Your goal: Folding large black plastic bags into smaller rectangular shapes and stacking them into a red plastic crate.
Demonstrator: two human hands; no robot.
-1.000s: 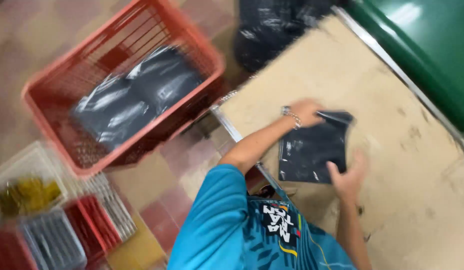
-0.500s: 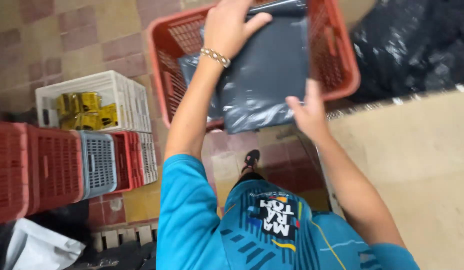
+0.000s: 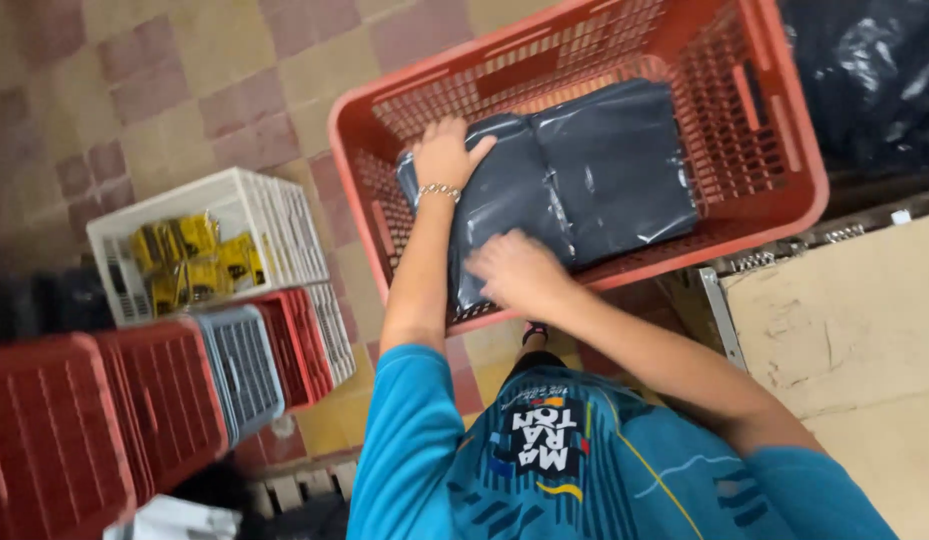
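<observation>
Basket [image 3: 784, 190], red plastic, sits on the tiled floor [image 3: 184, 90]; its right rim is just beside the bench [image 3: 844, 330] edge. Two grey bags lie inside. Bag [image 3: 504, 215] lies against the basket's left wall; second bag [image 3: 614, 165] fills the middle, overlapping the first. Left hand [image 3: 446, 155], open and flat, presses the bag's far corner. Right hand [image 3: 514, 272], fingers spread, rests flat on its near edge by the near rim. Bare mesh shows along the far and right walls. White crate [image 3: 274, 215] stands on the floor, left of the basket.
</observation>
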